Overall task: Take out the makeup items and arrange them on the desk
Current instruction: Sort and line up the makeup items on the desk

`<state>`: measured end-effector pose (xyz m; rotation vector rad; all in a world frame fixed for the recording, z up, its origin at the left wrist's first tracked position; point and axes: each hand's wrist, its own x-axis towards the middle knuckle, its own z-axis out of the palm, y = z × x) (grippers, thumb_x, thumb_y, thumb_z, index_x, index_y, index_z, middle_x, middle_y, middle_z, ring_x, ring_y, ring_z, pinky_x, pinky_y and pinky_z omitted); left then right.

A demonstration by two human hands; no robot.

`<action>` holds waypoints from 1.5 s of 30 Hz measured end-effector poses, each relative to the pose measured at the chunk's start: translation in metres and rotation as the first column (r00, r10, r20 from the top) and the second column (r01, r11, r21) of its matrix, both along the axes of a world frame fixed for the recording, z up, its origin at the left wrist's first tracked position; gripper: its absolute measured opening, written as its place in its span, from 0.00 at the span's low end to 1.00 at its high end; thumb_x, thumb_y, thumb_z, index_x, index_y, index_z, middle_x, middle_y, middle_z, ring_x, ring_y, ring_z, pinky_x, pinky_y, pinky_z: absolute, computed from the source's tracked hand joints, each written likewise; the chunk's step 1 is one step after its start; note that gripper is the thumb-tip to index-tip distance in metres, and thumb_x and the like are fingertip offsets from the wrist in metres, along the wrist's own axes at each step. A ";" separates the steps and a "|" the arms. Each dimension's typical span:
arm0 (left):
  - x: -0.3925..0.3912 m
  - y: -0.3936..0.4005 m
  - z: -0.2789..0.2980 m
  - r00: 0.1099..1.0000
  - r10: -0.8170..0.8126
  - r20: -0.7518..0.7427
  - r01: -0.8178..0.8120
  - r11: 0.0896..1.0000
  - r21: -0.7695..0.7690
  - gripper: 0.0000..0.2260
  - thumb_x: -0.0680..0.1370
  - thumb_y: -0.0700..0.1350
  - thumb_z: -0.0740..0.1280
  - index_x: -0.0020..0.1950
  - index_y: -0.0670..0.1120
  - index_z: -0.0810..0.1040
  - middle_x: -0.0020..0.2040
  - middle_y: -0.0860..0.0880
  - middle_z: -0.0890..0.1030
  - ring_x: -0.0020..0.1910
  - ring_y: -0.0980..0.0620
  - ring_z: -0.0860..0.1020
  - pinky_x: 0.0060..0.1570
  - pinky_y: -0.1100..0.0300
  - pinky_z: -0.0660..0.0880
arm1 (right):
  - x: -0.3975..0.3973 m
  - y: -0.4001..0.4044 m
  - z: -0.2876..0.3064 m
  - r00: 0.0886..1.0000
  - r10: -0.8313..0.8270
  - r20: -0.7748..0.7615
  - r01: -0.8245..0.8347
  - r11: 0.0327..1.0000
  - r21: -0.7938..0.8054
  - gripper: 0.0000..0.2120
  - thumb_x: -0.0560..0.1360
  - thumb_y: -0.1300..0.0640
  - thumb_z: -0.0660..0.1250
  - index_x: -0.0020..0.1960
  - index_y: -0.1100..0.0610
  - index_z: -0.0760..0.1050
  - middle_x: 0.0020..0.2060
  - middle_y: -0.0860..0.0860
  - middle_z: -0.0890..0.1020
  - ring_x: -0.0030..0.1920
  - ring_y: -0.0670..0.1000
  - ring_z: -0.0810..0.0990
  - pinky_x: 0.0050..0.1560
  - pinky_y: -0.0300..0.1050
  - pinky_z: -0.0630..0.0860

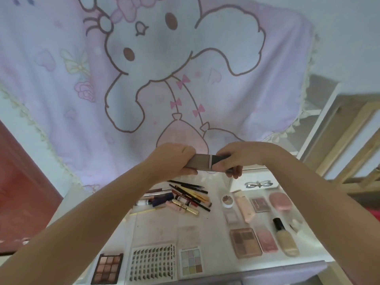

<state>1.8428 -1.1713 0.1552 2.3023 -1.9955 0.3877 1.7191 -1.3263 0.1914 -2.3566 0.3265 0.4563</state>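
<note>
Crosswise above the desk (156, 227), a taupe tube (200, 163), long axis left-right, both hands (174, 159) (230, 159) gripping its ends.

cartoon blanket (156, 64) hanging behind | red door (22, 182) left | wooden frame (353, 140) right

Flat case (200, 163) between the left hand (174, 159) and right hand (230, 159): matt taupe card or plastic, which of the two cannot be told; darker grey end under the right fingers (236, 171), a pale band just beside them.
Desk (156, 223) below the fingers: smooth, glossy white, faintly smudged.
Hanging cloth (144, 68) beyond the fingers: soft printed fabric, lace-like trim.
Gold tube (185, 206) under the left fingers: shiny, metallic-looking.
Foundation bottle (285, 237) below the right wrist: clear and glossy, black glossy cap.
Eyeshadow palette (108, 268) nearest the left forearm: shimmery pans, dark matt frame.
Frame (349, 130) right of the fingers: pale bare wood.
</note>
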 end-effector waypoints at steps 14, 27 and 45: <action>0.042 0.022 -0.001 0.894 0.438 -0.097 -0.433 0.899 0.067 0.16 0.78 0.56 0.60 0.56 0.44 0.69 0.50 0.48 0.78 0.44 0.51 0.75 0.40 0.64 0.64 | -0.020 -0.080 0.000 0.930 -0.297 0.218 0.282 0.955 0.095 0.05 0.72 0.60 0.68 0.41 0.57 0.72 0.31 0.52 0.71 0.29 0.49 0.71 0.32 0.38 0.71; 0.005 0.003 -0.023 0.843 0.388 -0.374 -0.436 0.899 -0.050 0.18 0.77 0.55 0.62 0.62 0.46 0.69 0.56 0.50 0.78 0.47 0.56 0.74 0.46 0.68 0.66 | 0.018 -0.033 -0.011 0.873 -0.303 0.383 0.230 0.947 0.225 0.07 0.77 0.54 0.62 0.46 0.57 0.73 0.25 0.51 0.71 0.22 0.45 0.68 0.26 0.34 0.69; -0.021 -0.025 -0.069 0.668 0.356 -0.653 -0.351 0.925 0.146 0.14 0.76 0.49 0.65 0.58 0.45 0.71 0.49 0.48 0.78 0.43 0.54 0.73 0.46 0.64 0.70 | 0.014 -0.022 -0.052 0.946 -0.194 0.260 0.211 0.977 -0.037 0.12 0.78 0.47 0.57 0.43 0.54 0.68 0.28 0.48 0.70 0.20 0.42 0.68 0.22 0.29 0.64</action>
